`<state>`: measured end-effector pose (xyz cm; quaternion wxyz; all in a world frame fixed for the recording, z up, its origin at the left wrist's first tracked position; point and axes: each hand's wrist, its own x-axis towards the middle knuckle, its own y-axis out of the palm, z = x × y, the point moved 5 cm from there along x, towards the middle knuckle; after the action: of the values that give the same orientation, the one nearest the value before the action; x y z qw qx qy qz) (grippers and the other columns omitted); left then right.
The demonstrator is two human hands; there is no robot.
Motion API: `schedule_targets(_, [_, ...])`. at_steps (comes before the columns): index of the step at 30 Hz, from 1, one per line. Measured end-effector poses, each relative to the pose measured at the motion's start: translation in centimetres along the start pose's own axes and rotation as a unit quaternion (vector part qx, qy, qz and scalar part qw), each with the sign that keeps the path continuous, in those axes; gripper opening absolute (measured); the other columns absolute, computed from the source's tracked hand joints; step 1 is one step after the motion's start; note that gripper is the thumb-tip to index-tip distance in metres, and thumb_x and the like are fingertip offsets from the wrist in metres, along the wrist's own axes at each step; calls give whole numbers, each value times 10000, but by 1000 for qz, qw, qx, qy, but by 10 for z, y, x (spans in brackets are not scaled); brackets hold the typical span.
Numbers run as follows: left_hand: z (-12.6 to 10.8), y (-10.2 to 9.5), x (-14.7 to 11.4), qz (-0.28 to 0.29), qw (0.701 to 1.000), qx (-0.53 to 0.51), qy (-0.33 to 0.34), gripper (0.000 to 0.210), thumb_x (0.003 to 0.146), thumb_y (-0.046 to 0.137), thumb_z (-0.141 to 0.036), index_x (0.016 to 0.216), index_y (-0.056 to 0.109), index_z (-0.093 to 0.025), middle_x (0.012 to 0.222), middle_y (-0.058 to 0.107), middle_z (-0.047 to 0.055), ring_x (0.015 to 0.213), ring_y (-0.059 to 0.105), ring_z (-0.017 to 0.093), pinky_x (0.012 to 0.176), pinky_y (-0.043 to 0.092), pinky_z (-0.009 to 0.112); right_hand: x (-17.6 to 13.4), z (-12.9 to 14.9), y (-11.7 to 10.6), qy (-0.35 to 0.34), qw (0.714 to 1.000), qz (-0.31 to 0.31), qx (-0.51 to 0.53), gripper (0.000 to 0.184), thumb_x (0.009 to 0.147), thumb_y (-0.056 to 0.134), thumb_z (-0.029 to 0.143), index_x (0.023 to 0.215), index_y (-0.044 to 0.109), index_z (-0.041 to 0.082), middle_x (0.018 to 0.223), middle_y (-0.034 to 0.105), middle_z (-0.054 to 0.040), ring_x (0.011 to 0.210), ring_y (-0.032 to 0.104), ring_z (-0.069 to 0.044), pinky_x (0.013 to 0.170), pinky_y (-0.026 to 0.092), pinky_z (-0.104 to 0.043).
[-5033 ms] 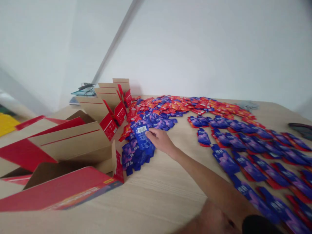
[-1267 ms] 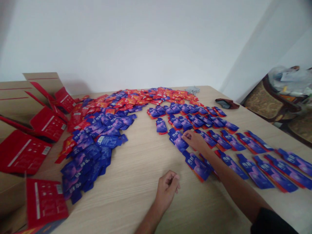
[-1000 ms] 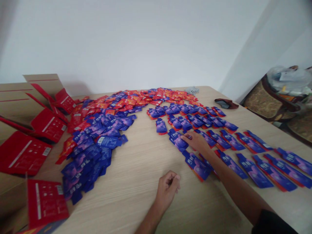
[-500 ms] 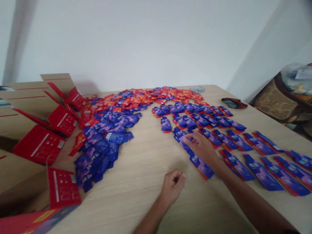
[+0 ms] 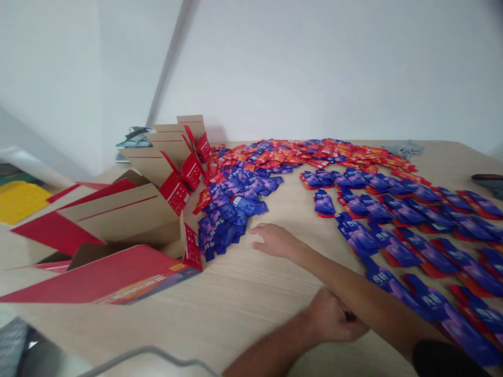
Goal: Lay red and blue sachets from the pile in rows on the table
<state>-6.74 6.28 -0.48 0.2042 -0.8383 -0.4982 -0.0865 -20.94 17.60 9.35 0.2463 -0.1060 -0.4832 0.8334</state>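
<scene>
My right hand (image 5: 273, 241) reaches across to the left, low over the table, with its fingers stretched out and nothing in them. Its fingertips are just right of a heap of blue sachets (image 5: 228, 220) and apart from it. My left hand (image 5: 334, 317) is curled into a loose fist near the table's front, partly hidden behind the right forearm; no sachet shows in it. To the right, blue sachets (image 5: 393, 246) lie in rows, with red-orange ones showing beneath them. A single small stack (image 5: 324, 204) sits at the left end of one row.
Open red cardboard boxes (image 5: 118, 275) stand along the left side, flaps up. Mixed red and blue sachets (image 5: 283, 152) are heaped at the back. A grey cloth (image 5: 404, 148) lies behind them, a dark pouch (image 5: 489, 183) at the right edge. A grey cable (image 5: 149, 350) crosses the lower front.
My right hand has left the rows of sachets and swung left toward the blue heap. My left hand stays curled, now partly behind the right forearm. The view has turned left.
</scene>
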Motion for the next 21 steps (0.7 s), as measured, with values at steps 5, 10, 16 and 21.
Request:
schedule_targets(5, [4, -5, 4, -56, 997, -20, 46, 367, 872, 663, -217, 1215, 741, -110, 1241, 796, 161, 1187, 738, 307, 1080, 549, 382, 57, -32, 18, 85, 993, -80, 34, 296, 1014, 640, 368, 1244, 701, 192, 1227, 722, -111, 1086, 697, -216, 979, 511, -323])
schedule_targets(10, [4, -10, 6, -106, 991, -76, 42, 335, 880, 687, -205, 1201, 761, -142, 1245, 802, 145, 1214, 729, 337, 1116, 529, 432, 81, -72, 12, 160, 971, -169, 42, 282, 1050, 571, 433, 1173, 648, 191, 1177, 687, -112, 1070, 660, -223, 962, 501, -340])
schedule_targets(16, [22, -6, 11, -114, 985, -82, -98, 180, 919, 722, -290, 1049, 796, -189, 1097, 835, 90, 1097, 750, 308, 1041, 575, 433, 93, -98, 18, 217, 961, -168, 29, 497, 948, 703, 544, 1296, 637, 195, 1329, 596, -151, 1142, 646, -267, 987, 499, -364])
schedule_targets(21, [26, -6, 5, -138, 977, -124, -106, 356, 830, 832, -460, 1038, 788, -174, 1164, 812, 129, 1120, 734, 341, 1048, 570, 443, 94, -105, 19, 197, 964, -170, 48, 433, 942, 713, 550, 1197, 728, 201, 1257, 632, -121, 1115, 647, -248, 1017, 481, -366])
